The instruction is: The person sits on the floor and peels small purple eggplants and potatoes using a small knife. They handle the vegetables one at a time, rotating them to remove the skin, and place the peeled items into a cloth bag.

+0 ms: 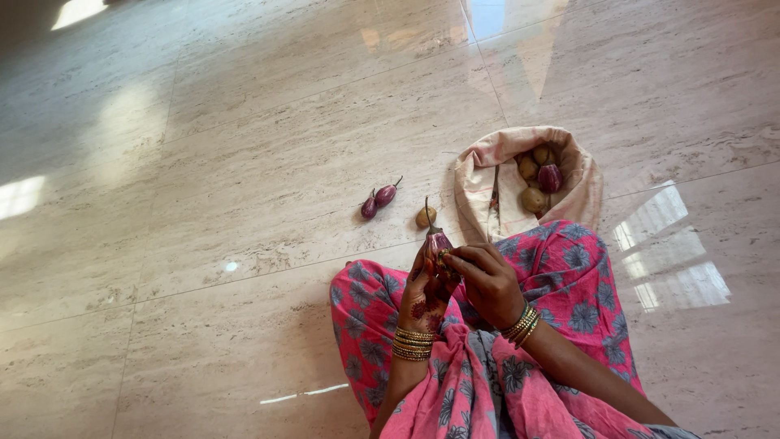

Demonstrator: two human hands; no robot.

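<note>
Both hands, left [422, 297] and right [487, 280], grip one small purple brinjal [437, 242]; cloth bag [487, 175] just beyond holds potatoes [534, 199] and a brinjal.

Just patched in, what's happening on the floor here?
A person sits on a polished stone floor. The left hand holds a small purple eggplant stem-up, while the right hand works at its side with the fingertips. Two more eggplants and a potato lie on the floor ahead. An open cloth bag beside them holds further vegetables.
</note>
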